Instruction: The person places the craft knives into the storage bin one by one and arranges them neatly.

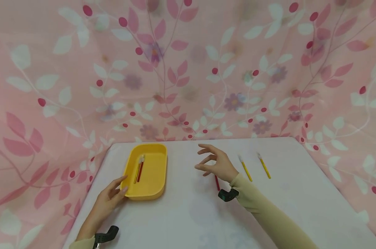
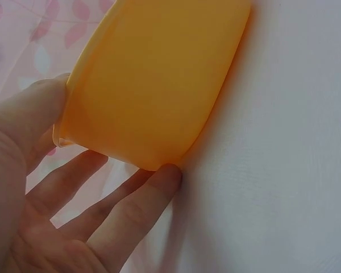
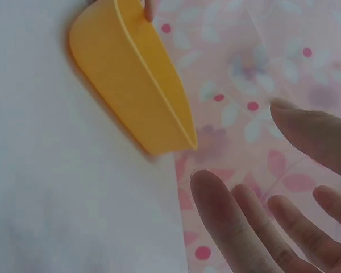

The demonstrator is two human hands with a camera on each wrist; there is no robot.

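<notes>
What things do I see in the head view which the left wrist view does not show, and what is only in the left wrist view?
Only the head view: the right hand; one yellow stick and one red stick inside the yellow tray; two more yellow sticks and a partly hidden red one on the white table.

Only the left wrist view: a fingertip at the lower edge of the tray's outer wall.

Both: the left hand holding the tray, the table, and the pink patterned cloth.
</notes>
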